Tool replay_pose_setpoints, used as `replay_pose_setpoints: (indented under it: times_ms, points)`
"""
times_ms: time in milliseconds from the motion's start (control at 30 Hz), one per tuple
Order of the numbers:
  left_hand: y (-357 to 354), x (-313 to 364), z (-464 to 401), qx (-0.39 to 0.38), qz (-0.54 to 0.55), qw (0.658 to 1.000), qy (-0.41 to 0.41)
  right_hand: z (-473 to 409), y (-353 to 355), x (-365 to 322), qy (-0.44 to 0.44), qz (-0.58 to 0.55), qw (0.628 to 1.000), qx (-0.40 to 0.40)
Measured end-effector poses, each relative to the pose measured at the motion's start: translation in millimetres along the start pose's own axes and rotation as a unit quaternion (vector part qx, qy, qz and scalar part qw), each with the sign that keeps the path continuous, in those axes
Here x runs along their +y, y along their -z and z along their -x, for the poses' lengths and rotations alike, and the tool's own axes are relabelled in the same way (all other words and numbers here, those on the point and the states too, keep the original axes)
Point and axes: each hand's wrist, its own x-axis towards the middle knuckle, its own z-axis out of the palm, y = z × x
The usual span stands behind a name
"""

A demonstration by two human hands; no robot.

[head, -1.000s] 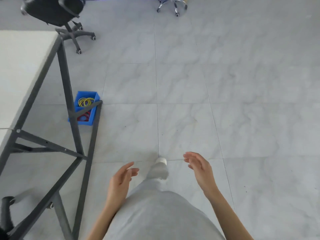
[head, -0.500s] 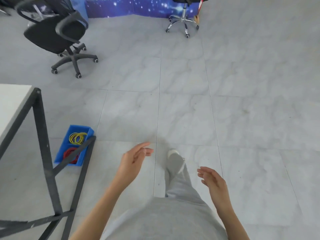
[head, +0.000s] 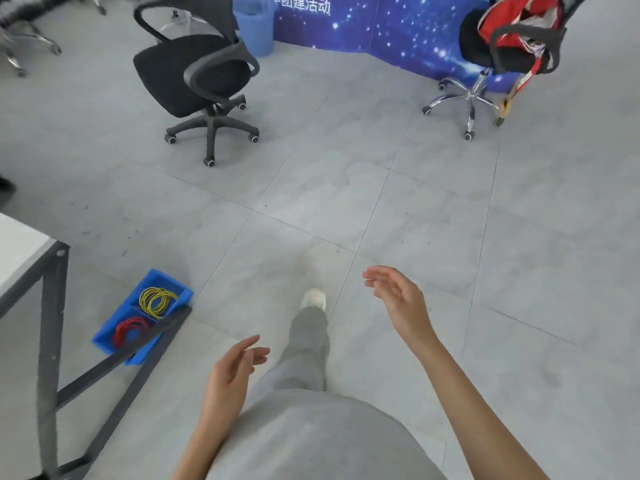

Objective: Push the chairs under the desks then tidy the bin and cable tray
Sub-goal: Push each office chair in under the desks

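Observation:
A black mesh office chair [head: 194,74] stands on the open floor at the upper left, away from any desk. A second black chair [head: 485,46] with a chrome base and a red bag on it stands at the upper right. A light blue bin [head: 254,27] sits behind the first chair. The blue cable tray [head: 114,332] with yellow and red cable coils lies on the floor beside the desk's [head: 20,251] dark leg frame. My left hand [head: 232,372] and my right hand [head: 398,296] hang in front of me with relaxed fingers, holding nothing.
A blue starry banner [head: 398,26] runs along the back. More chair bases [head: 20,39] show at the top left corner. My leg and white shoe [head: 313,299] are stepping forward on the grey tiled floor.
I have walked forward and my view has lifted: both chairs, the bin and the banner came fully into sight. The desk slid left and down. My right hand rose, my left dropped.

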Motion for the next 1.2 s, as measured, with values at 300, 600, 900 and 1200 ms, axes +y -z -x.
replay_pose_setpoints:
  times_ms: [300,600,900,1200]
  points:
    - [-59,175,-278,-0.037,-0.009,0.997,-0.06,-207,39,-21,-0.097,0.005,0.994,0.051]
    - [-138,340,-512,-0.118,-0.054,0.985,-0.111,-420,88,-69,-0.117,-0.015,0.987,0.108]
    - [-184,405,-679,0.004,-0.013,1.0,-0.001,-753,126,-186,-0.032,0.068,0.995,-0.067]
    - [-193,473,-859,0.142,0.051,0.987,0.059,-1024,85,-290,0.05,0.089,0.982,-0.157]
